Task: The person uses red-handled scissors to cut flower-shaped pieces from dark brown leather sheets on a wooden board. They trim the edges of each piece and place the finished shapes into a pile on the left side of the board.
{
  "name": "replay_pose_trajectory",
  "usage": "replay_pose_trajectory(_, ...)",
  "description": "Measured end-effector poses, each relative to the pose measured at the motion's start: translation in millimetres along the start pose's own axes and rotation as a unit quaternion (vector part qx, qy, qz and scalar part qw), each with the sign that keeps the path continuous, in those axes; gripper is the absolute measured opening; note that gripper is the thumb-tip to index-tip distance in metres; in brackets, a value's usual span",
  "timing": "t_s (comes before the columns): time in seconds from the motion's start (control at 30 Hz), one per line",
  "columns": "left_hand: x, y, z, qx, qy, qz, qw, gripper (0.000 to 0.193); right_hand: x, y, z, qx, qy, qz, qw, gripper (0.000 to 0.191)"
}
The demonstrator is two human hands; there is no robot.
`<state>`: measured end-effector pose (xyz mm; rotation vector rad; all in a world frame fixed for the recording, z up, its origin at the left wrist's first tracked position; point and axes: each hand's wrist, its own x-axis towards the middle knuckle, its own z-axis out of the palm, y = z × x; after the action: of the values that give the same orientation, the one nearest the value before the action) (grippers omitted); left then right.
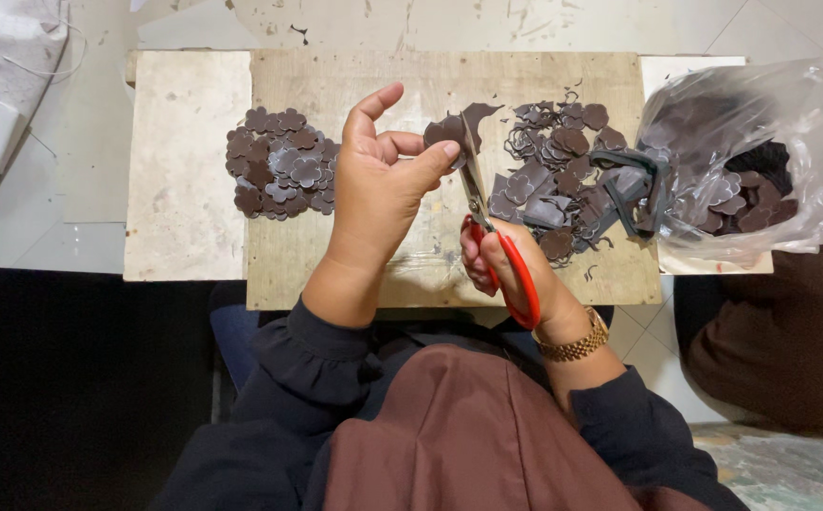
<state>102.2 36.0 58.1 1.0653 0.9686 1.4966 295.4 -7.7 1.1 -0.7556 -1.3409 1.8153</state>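
A worn wooden board [411, 274] lies across a pale table [184, 189] on a light tiled floor; the person sits at its near edge.

The left hand [373, 189] pinches one brown leather piece [449, 131] between thumb and fingers, index finger raised. The right hand [515, 270] is closed through the red handles of one pair of scissors [477, 189], whose blades point up and meet the piece just right of the left thumb.

Two heaps lie on the board, too many pieces to count. A pile [281, 163] of cut flower shapes sits left of the left hand, near the board's left edge. A heap of scraps [563, 180] and uncut pieces lies right of the scissors. Further right, one clear plastic bag [752, 161] with more brown pieces overhangs the table's right edge.

Bare wood shows below and between the hands; the strip between the left hand and the pile is narrow. A gold watch [577, 345] circles the right wrist.
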Motion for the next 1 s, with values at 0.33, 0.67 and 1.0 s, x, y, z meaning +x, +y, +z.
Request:
replay_pose_trajectory(0.33, 0.3, 0.3, -7.1, 0.022, 0.005, -0.012, 1.0, 0.077, -1.1, 2.3, -0.9, 0.009, -0.003, 0.019, 1.0, 0.051)
replay_pose_trajectory(0.67, 2.9, -3.9, -10.3, 0.037, -0.034, -0.009, 0.999, 0.072, 2.1, 0.0, -3.7, -0.021, -0.039, 0.005, 0.999, 0.052)
replay_pose_trajectory(1.0, 4.0, -7.8, -9.1, 0.02, -0.023, -0.018, 0.999, 0.069, 2.6, 4.3, -2.9, 0.004, -0.016, 0.017, 1.0, 0.052)
